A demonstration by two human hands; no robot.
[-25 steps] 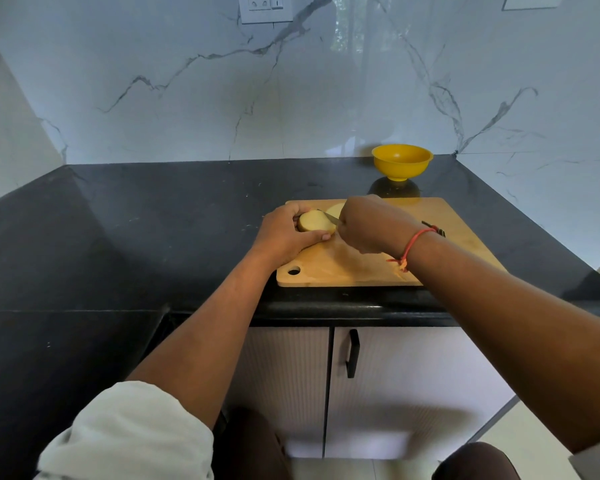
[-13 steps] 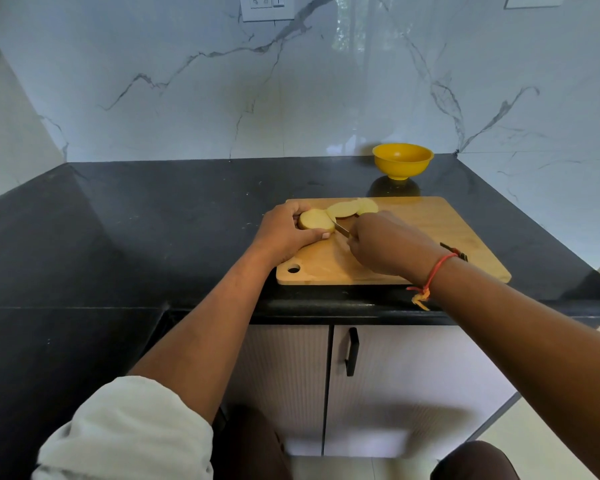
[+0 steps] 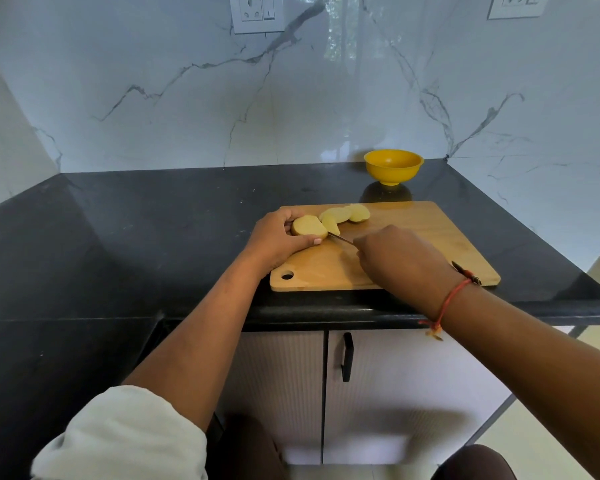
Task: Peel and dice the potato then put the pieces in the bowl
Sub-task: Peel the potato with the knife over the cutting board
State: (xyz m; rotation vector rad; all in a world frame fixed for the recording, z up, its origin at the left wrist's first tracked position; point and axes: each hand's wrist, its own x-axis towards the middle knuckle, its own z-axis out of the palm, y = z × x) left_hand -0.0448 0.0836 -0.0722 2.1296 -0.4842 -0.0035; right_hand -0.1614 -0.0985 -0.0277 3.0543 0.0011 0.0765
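Note:
A peeled pale-yellow potato (image 3: 308, 226) lies on the far left part of the wooden cutting board (image 3: 413, 244), and my left hand (image 3: 278, 239) grips it from the left. My right hand (image 3: 400, 263) is closed on a knife (image 3: 342, 239); its blade points left and meets the potato's cut face, where a fresh slice (image 3: 331, 225) leans. Two more slices (image 3: 347, 213) lie flat behind it. The yellow bowl (image 3: 393, 166) stands beyond the board by the wall; I cannot see inside it.
The board rests on a black countertop (image 3: 136, 230) with a marble backsplash behind. A dark tool handle (image 3: 466, 273) pokes out past my right wrist on the board's near right. Cabinet doors with a black handle (image 3: 347, 356) are below the counter's front edge.
My right hand has drawn back toward me and to the right with the knife. Slices that it hid are uncovered, and a new slice has come off the potato. My left hand stays put.

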